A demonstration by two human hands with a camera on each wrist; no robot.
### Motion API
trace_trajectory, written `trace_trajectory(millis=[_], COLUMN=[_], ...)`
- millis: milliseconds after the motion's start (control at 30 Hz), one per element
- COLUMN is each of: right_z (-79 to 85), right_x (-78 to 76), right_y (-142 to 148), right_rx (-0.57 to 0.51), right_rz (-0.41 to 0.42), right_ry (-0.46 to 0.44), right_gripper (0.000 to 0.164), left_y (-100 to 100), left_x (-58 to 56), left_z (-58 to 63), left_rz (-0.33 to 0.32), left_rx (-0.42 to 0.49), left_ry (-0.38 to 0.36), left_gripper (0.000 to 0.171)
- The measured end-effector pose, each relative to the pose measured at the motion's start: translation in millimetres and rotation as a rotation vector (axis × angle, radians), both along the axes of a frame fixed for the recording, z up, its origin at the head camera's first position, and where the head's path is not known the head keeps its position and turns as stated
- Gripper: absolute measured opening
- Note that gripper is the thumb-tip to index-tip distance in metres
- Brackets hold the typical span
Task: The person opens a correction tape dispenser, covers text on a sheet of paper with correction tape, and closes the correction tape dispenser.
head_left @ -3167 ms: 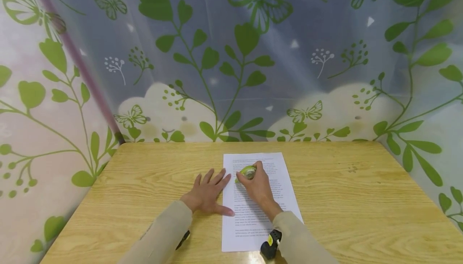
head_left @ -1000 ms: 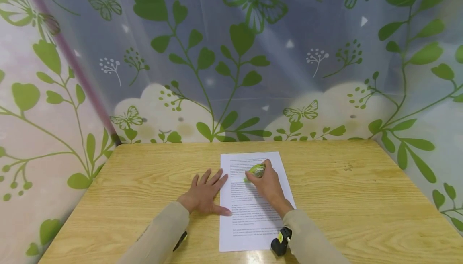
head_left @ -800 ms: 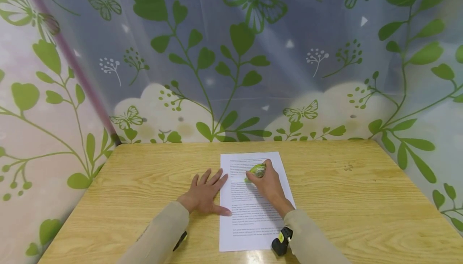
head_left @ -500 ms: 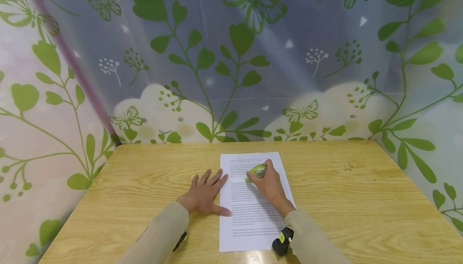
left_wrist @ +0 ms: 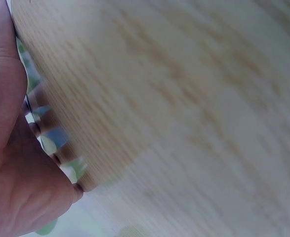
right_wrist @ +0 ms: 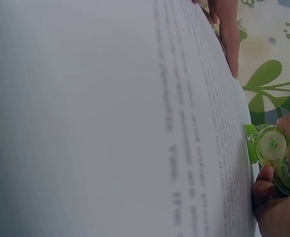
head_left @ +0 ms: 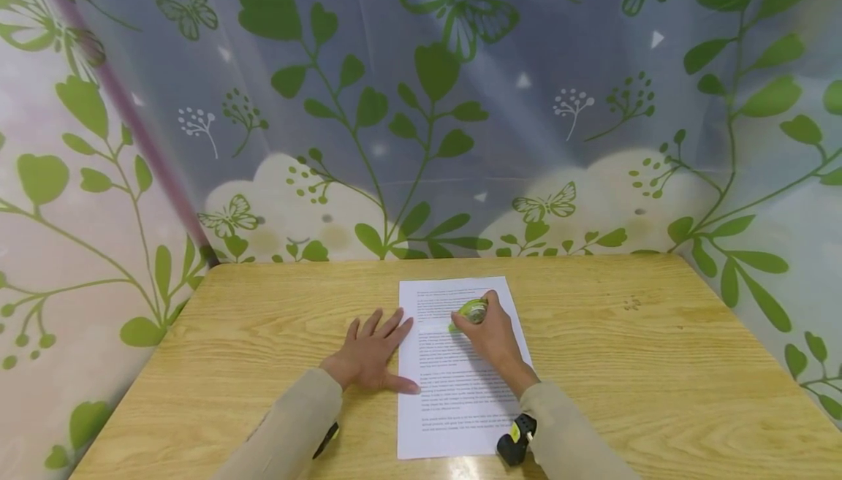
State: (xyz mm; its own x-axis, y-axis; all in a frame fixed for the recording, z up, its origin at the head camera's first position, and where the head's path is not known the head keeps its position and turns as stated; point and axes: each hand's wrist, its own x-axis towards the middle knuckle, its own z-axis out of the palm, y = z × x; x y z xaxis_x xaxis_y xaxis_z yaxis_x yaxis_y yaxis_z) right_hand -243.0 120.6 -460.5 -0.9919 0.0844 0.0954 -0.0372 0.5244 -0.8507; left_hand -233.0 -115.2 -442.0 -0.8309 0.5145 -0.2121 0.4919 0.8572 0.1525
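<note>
A printed sheet of paper (head_left: 460, 436) lies on the wooden table in the head view. My right hand (head_left: 493, 337) pinches a green, see-through correction tape dispenser (head_left: 472, 311) between thumb and fingers, its tip low on the text in the upper half of the page. A white band without print runs left of the tip. In the right wrist view, the dispenser (right_wrist: 272, 145) shows its round reel, with its green tip at the paper. My left hand (head_left: 370, 356) rests flat with fingers spread, the thumb and fingertips at the sheet's left edge.
The wooden table (head_left: 631, 363) extends on both sides of the sheet. Behind it hangs a curtain (head_left: 526, 136) with leaves and butterflies. A black wrist device (head_left: 516, 440) sits under the right sleeve, over the sheet's lower right corner.
My right hand has slid the correction tape dispenser to the right along a line of text, slowly in the last second. My left hand has stayed in place on the sheet's edge.
</note>
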Motion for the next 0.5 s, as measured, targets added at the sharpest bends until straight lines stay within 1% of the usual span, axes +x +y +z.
trace_trajectory(millis=[200, 500], right_z=[-1.0, -1.0], right_x=[0.2, -0.3], right_y=[2.3, 7.1], right_rx=[-0.015, 0.002], right_rz=[0.011, -0.007], right_ry=[-0.003, -0.006], right_gripper=[0.046, 0.046], left_y=[-0.5, -0.5], left_x=[0.7, -1.5], left_z=[0.2, -3.0], left_rz=[0.005, 0.004], left_rx=[-0.005, -0.005], left_ry=[-0.001, 0.007], left_gripper=[0.110, 0.110])
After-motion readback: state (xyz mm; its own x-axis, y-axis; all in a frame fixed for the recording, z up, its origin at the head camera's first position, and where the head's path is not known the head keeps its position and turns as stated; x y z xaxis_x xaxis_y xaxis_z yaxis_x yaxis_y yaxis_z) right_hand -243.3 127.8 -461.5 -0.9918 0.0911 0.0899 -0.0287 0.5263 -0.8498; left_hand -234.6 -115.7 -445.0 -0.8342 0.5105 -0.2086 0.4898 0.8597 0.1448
